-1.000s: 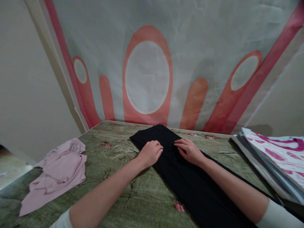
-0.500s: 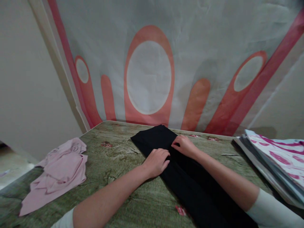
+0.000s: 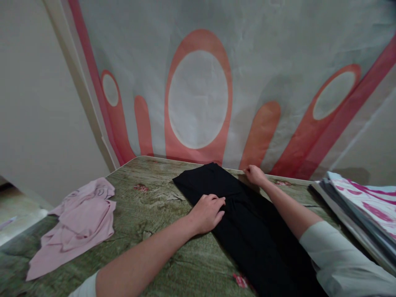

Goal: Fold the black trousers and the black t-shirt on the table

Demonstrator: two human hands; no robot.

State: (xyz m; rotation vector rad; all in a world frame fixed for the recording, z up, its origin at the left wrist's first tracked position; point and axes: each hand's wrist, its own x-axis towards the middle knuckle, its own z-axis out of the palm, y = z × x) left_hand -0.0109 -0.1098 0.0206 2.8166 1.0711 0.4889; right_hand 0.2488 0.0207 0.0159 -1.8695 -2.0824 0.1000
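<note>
A long black garment (image 3: 247, 231) lies flat on the table, running from the far edge toward me on the right. My left hand (image 3: 208, 212) rests palm down on its left edge, fingers loosely curled and pressing the cloth. My right hand (image 3: 255, 174) reaches to the far right corner of the garment near the table's back edge. Its fingers look pinched at the cloth edge, though the grip is small and hard to make out.
A crumpled pink garment (image 3: 77, 218) lies at the left of the green patterned table (image 3: 154, 214). A stack of folded clothes (image 3: 361, 210), white with magenta print on top, sits at the right edge. A patterned red and white sheet hangs behind.
My right hand has moved from the middle of the black garment out to its far right corner. My left hand slid slightly toward me along the left edge.
</note>
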